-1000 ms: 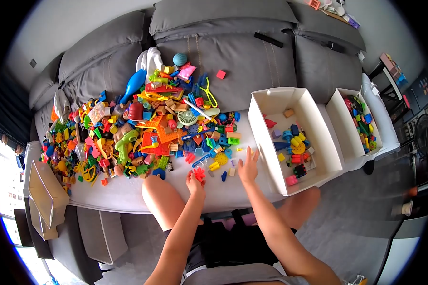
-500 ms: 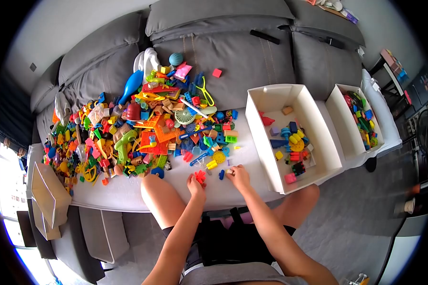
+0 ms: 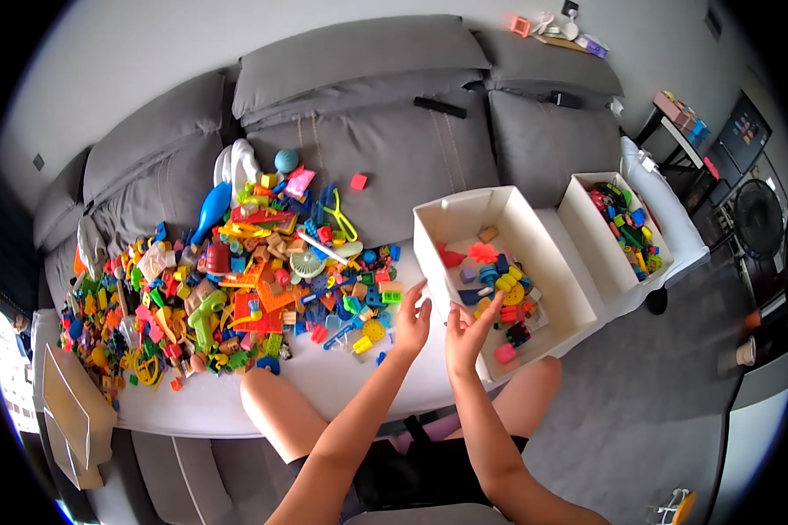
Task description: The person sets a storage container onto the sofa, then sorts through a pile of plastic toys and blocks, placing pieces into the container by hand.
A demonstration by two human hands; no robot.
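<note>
One left hand (image 3: pixel 411 327) and one right hand (image 3: pixel 466 341) are hovering, fingers apart, near one of two white boxes (image 3: pixel 547 245).

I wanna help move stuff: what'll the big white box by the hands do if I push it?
The big white box will probably keep its shape, since its walls stand straight. It may feel light for its size, because toys cover only part of its floor. Those toys might slide around, as they look loose inside.
</note>
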